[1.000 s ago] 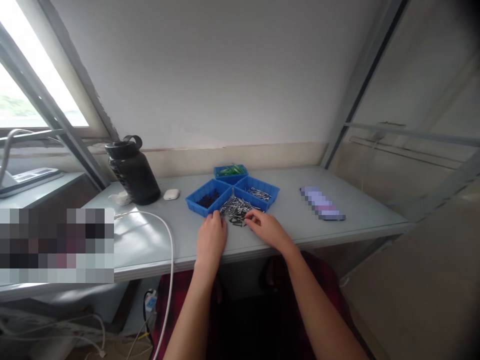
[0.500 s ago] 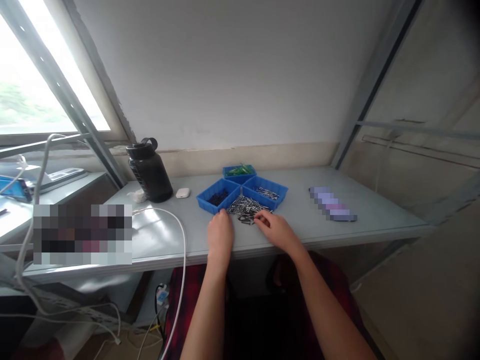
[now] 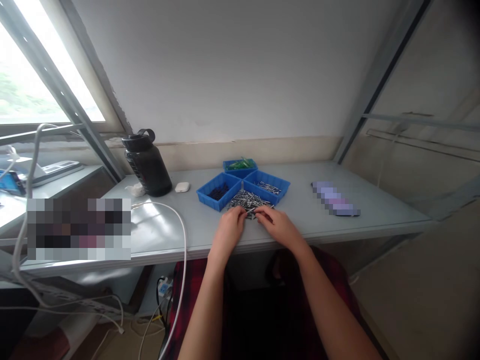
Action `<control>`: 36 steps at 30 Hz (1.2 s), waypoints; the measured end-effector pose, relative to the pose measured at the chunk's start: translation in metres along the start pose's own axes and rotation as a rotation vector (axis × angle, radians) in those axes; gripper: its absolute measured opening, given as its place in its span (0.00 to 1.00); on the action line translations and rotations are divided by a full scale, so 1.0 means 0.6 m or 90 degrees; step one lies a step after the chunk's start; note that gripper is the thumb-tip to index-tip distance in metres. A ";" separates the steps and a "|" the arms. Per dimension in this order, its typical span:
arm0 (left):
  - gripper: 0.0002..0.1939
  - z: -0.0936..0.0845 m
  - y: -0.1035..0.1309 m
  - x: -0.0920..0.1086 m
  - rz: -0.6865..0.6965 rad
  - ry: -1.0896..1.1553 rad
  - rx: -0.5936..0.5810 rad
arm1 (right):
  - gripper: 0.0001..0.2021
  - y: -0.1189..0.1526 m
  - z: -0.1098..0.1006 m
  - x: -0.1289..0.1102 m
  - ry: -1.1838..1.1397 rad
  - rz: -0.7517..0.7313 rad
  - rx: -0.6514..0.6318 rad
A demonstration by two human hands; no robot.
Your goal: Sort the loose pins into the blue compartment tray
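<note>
A pile of silver and dark screws or nails (image 3: 249,199) lies on the grey table in front of three blue bins. My left hand (image 3: 230,227) is at the pile's near left edge, fingertips pinched at a small silver piece. Close beside it, my right hand (image 3: 279,227) has its fingers bent together at the pile's near edge; what they hold is too small to name. The left bin (image 3: 210,200) holds dark pieces, the right bin (image 3: 283,192) silver screws or nails, and the back bin (image 3: 242,173) green pieces.
A dark bottle (image 3: 148,165) and a small white case (image 3: 182,187) stand left of the bins. A white cable (image 3: 183,240) curves over the table's front edge. On the right lies a blurred phone-like object (image 3: 335,199). A pixelated patch covers the table's left end.
My left hand has moved right, from beside the left bin to the pile, and now pinches a small piece near my right hand. The view has shifted slightly.
</note>
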State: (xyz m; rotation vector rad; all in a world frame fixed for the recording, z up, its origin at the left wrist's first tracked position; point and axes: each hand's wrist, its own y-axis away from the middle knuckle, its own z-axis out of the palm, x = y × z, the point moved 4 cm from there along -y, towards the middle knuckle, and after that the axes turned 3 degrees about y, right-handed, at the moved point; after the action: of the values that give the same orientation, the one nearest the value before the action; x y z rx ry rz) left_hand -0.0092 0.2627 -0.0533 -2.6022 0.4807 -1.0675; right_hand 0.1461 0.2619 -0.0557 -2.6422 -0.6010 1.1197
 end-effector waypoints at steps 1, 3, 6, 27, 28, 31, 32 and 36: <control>0.11 -0.001 0.001 0.001 0.002 0.006 -0.005 | 0.12 0.000 0.000 -0.001 0.003 -0.006 -0.005; 0.11 -0.003 0.003 0.004 0.003 0.019 -0.018 | 0.11 0.001 0.001 -0.003 0.005 -0.012 -0.010; 0.11 -0.005 0.004 0.006 -0.004 0.036 -0.029 | 0.11 0.001 0.000 -0.004 0.002 -0.009 -0.009; 0.11 -0.009 0.007 0.016 -0.008 0.108 -0.040 | 0.14 0.001 0.004 0.004 0.050 0.006 -0.028; 0.11 -0.009 0.007 0.016 -0.010 0.110 -0.040 | 0.14 0.001 0.003 0.004 0.039 0.011 -0.029; 0.12 -0.009 0.008 0.018 0.007 0.111 -0.054 | 0.14 0.002 0.001 0.002 0.014 0.006 -0.034; 0.13 -0.010 0.008 0.019 0.011 0.112 -0.060 | 0.14 0.002 0.000 0.001 0.011 0.006 -0.033; 0.14 -0.015 0.006 0.018 -0.006 0.119 -0.063 | 0.14 0.000 -0.002 0.000 0.008 0.027 -0.025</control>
State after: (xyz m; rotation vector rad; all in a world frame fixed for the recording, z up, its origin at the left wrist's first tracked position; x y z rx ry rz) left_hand -0.0091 0.2540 -0.0421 -2.6026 0.5774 -1.3300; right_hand 0.1465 0.2618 -0.0549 -2.7059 -0.5728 1.1125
